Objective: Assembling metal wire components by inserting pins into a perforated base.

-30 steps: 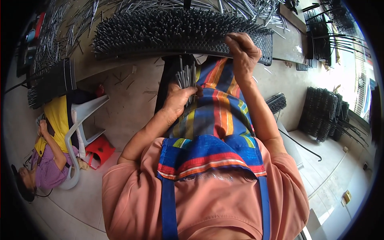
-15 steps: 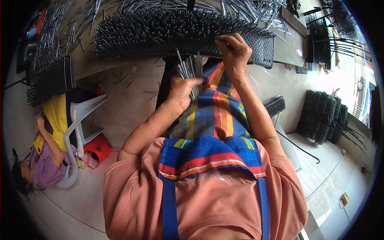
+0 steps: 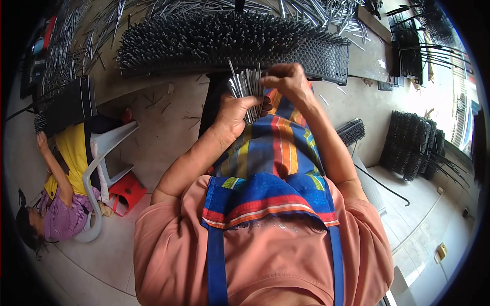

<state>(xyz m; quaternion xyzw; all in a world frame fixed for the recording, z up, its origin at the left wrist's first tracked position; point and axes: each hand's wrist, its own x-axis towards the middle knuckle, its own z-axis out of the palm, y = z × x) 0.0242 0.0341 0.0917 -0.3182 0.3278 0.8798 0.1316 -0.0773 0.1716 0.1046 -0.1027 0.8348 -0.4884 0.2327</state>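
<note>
My left hand [image 3: 236, 112] grips a bundle of thin grey metal rods [image 3: 246, 84], held upright in front of my chest. My right hand [image 3: 286, 79] pinches the tops of those rods from the right side. Just beyond both hands lies a wide black perforated panel [image 3: 337, 61] on the workbench, its surface bristling with upright rods. My striped apron [image 3: 278, 148] hangs below the hands.
Loose rods [image 3: 306, 10] are scattered across the bench behind the panel. Another person in yellow [image 3: 61, 163] sits on a white plastic chair [image 3: 107, 148] at left, beside a red stool [image 3: 125, 191]. Stacks of black panels [image 3: 413, 143] lean at right.
My right hand has come back from the panel's edge to the bundle. My left hand has raised the rods from lap level to chest height.
</note>
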